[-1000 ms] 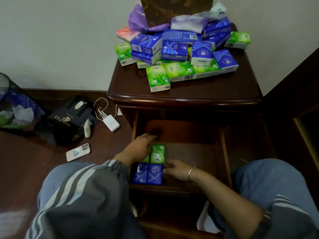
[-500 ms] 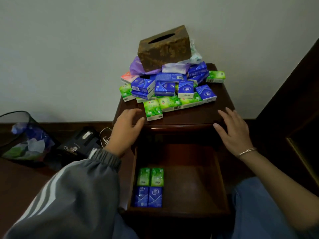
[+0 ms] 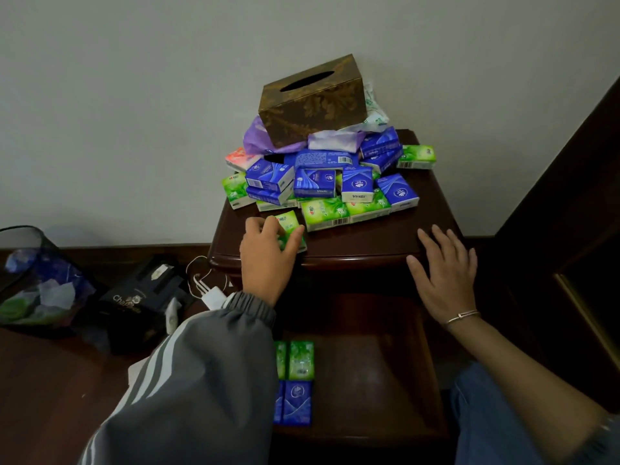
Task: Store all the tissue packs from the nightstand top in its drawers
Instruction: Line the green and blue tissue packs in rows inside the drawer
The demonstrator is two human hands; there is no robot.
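Note:
A heap of blue and green tissue packs (image 3: 322,186) lies on the dark wooden nightstand top (image 3: 369,239). My left hand (image 3: 268,253) curls its fingers round a green pack (image 3: 288,226) at the front of the heap. My right hand (image 3: 443,273) hovers with spread straight fingers over the front right edge of the top, holding nothing. Below, the top drawer (image 3: 369,364) stands pulled out. Green packs (image 3: 300,360) and blue packs (image 3: 297,402) lie side by side at its left, partly hidden by my left sleeve.
A brown tissue box (image 3: 312,99) sits on top of the heap against the wall, with purple and white soft packs under it. On the floor to the left are a mesh waste bin (image 3: 33,280), a black box (image 3: 141,297) and a white charger (image 3: 211,293).
Both hands left the drawer and rose to the nightstand top. My left hand reached forward and closed round the front green pack. My right hand stayed open near the front right edge.

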